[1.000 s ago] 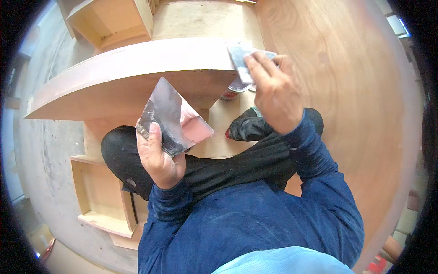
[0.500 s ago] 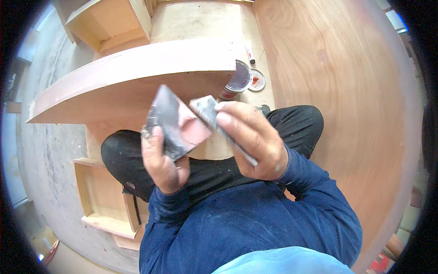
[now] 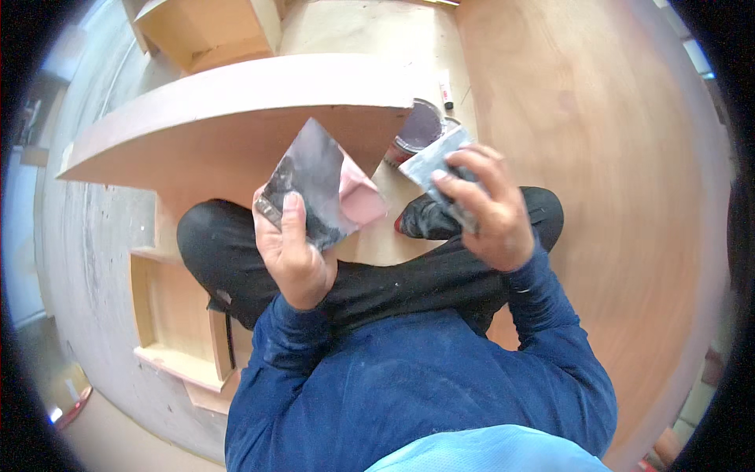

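My left hand (image 3: 295, 256) grips a flat grey plate (image 3: 305, 169) by its lower corner, thumb on top. A smear of pink putty (image 3: 360, 198) lies along the plate's right side, and dark stains mark its lower part. To the right, my right hand (image 3: 495, 208) holds a grey putty scraper (image 3: 435, 169), its wide blade slanting up and left, fingers spread over its face. Scraper and plate are apart. Just beyond both hands is a curved wooden panel (image 3: 259, 82) with a pale, whitish edge.
An open can (image 3: 421, 126) stands by the panel's right end, a small white tube (image 3: 446, 88) beyond it. A large wooden board (image 3: 598, 181) runs along my right. Wooden box frames sit at lower left (image 3: 177, 315) and far left (image 3: 206, 31). My bent legs are beneath my hands.
My right hand has moved right, away from the plate, and turned the scraper so its broad face shows. The plate in my left hand has shifted slightly up and right.
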Available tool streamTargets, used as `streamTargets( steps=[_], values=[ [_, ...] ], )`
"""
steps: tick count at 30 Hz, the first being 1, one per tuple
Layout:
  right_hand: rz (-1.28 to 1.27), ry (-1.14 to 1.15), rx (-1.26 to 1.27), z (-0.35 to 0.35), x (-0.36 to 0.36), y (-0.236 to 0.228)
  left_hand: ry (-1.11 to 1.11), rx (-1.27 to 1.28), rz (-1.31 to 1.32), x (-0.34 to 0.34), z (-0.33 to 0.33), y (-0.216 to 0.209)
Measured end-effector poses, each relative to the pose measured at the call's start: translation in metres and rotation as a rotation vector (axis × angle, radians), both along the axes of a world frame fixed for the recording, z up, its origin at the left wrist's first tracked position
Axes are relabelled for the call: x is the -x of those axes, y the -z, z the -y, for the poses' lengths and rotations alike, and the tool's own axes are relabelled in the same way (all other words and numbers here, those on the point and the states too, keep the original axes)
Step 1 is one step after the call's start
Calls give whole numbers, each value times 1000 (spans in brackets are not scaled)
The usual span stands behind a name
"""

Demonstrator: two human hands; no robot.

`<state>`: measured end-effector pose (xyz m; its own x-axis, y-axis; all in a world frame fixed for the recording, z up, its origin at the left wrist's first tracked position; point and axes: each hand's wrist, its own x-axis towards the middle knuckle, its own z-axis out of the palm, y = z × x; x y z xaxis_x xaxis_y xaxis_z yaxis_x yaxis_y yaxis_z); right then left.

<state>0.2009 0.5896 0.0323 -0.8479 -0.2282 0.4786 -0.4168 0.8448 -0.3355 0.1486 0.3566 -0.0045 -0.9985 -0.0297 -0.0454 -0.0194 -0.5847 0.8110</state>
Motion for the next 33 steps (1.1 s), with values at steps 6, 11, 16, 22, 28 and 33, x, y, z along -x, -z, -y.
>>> streamTargets(
  steps=[6, 11, 16, 22, 28, 33],
  values=[
    [-82, -199, -135, 22, 9, -32, -162, 243, -72, -1, -5, 7],
    [-8, -299, -351, 28, 16, -19, -276, 314, -127, 4, 12, 9],
    [-30, -369, 49, -21, 59, -25, -471, 247, -178, 21, 37, 8],
    [73, -362, 304, -56, 126, -8, -217, -37, -122, 23, 24, 11],
    [90, -484, 173, -51, 150, 3, -184, -80, -120, 27, 27, 18],
    [-53, -391, -156, -96, 146, -14, -184, -125, -99, 30, 32, 17]
  ],
)
